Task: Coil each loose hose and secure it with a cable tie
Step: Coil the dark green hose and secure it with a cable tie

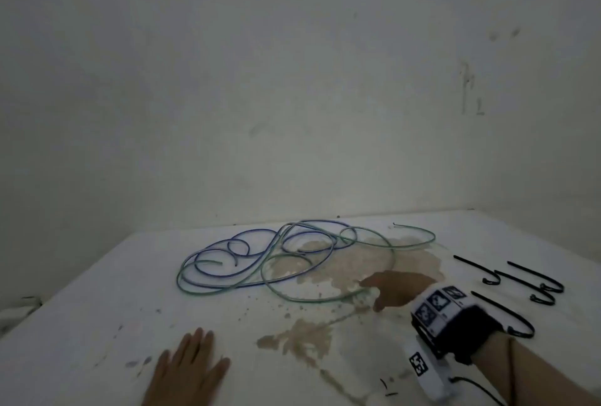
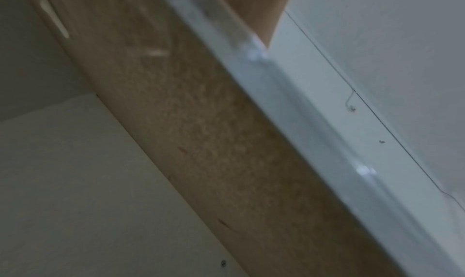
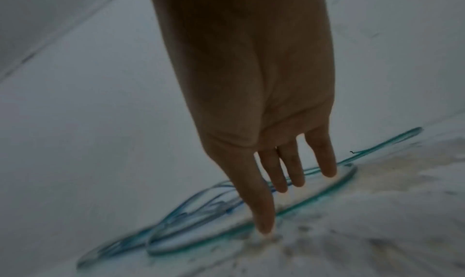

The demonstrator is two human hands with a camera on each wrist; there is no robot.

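Note:
Two thin hoses lie tangled in loose loops on the white table [image 1: 97, 292]: a blue hose [image 1: 227, 275] and a green hose [image 1: 309, 300]. My right hand [image 1: 390, 288] reaches over the near loop of the green hose [image 3: 314, 199] with straight fingers [image 3: 264, 217], holding nothing. My left hand [image 1: 188, 370] lies flat on the table at the near edge, apart from the hoses. Several black cable ties [image 1: 507, 311] with curled ends lie to the right of my right wrist. The left wrist view shows only a blurred brown panel and white surfaces.
A brown patch [image 1: 351, 262] of worn surface spreads under the hoses and toward the near edge. White walls [image 1: 292, 80] close the table at the back and right. A small dark scrap [image 1: 387, 387] lies near my right forearm.

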